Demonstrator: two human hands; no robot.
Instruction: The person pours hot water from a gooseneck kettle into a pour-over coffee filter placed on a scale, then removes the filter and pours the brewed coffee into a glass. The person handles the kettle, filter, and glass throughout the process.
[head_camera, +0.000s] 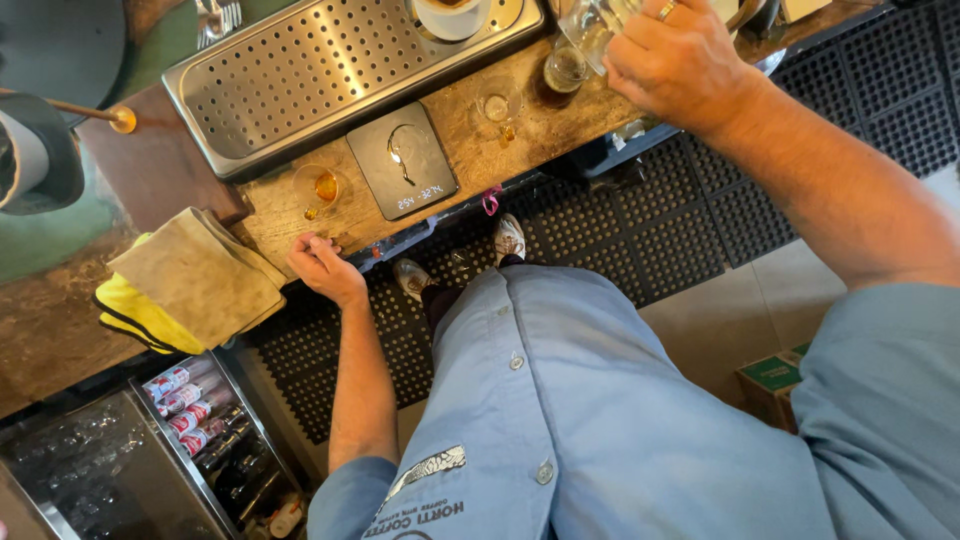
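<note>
Resting at the table's (60, 330) near edge, left of centre in the frame, the left hand (322, 266) lies curled and holds nothing, just below a small glass (320, 187) with amber liquid. A careless nudge upward could tip that glass onto the dark scale (402, 158) beside it. Folded cloths (190, 280) sit to its left. Further up, at the top right, the right hand (680, 60) is clamped on a tilted clear glass (592, 28) above a dark cup (565, 70); a slipping grip would likely spill over the perforated metal tray (330, 70).

Bright even light, sharp focus, glare on drip tray (330, 70).
</note>
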